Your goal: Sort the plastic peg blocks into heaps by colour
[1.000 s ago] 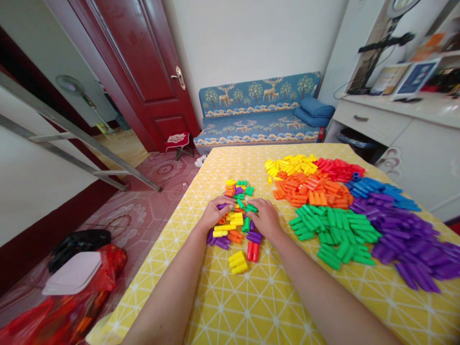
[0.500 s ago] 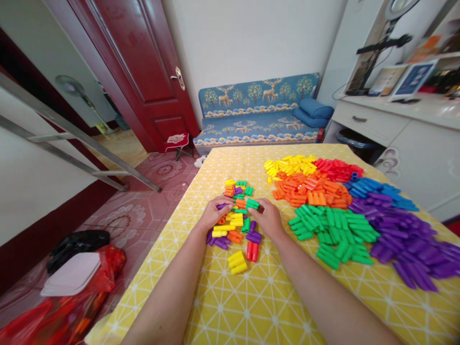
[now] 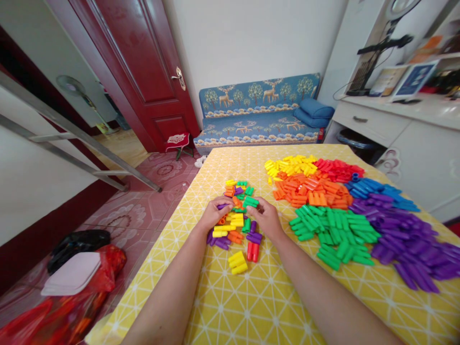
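Note:
My right hand [image 3: 268, 216] pinches a green piece [image 3: 250, 201] above the mixed pile. On the pile's left side, my left hand [image 3: 214, 213] has its fingers closed around a purple piece [image 3: 223, 206]. An orange piece [image 3: 237, 202] lies between the hands. Yellow, orange, purple and green pieces spread below them, with a red piece [image 3: 252, 251] and a yellow piece [image 3: 237, 262] at the near end. To the right are colour-grouped heaps: yellow [image 3: 292, 166], orange [image 3: 312, 189], red [image 3: 339, 169], green [image 3: 334, 229], blue [image 3: 383, 191] and purple [image 3: 413, 239].
The pieces lie on a table with a yellow patterned cloth [image 3: 247, 311]. A blue sofa [image 3: 251, 127] stands beyond it, and a white cabinet [image 3: 424, 148] is at the right. A metal ladder [image 3: 72, 139] and bags [image 3: 82, 268] are on the left.
The green piece in my right hand has come apart from the orange piece and sits slightly higher and to the left. My left hand has hardly moved.

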Demonstrator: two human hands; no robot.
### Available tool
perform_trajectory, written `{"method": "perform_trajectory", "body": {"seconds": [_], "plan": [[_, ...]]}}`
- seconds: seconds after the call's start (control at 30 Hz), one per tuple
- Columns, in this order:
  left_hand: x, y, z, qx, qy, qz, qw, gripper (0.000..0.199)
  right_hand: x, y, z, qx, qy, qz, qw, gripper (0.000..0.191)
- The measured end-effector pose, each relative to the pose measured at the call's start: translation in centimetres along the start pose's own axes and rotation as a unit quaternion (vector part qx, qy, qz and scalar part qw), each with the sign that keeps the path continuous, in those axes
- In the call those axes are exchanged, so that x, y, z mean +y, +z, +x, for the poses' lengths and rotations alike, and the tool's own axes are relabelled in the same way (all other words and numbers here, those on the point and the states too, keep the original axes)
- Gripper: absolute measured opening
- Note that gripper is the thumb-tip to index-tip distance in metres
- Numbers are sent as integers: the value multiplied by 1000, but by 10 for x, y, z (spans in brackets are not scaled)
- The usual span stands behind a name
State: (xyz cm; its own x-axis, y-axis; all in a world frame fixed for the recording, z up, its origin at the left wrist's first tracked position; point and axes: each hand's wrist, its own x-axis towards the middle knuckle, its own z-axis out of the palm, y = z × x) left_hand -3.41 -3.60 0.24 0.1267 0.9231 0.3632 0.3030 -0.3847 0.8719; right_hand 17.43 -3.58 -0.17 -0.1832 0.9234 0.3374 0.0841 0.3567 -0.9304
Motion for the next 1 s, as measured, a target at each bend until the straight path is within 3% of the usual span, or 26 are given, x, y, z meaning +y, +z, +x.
{"method": "perform_trajectory", "body": {"seconds": [0.43, 0.8, 1.0], "plan": [[5, 0, 0, -17, -12, -4, 1000, 22, 10, 4, 0, -12, 26, -32, 999, 34], [4, 0, 0, -20, -14, -4, 1000, 21, 12, 4, 0, 19, 16, -56, 998, 27], [0, -1, 0, -15, -11, -15, 1000, 21, -5, 3, -2, 64, 34, 24, 997, 43]]}}
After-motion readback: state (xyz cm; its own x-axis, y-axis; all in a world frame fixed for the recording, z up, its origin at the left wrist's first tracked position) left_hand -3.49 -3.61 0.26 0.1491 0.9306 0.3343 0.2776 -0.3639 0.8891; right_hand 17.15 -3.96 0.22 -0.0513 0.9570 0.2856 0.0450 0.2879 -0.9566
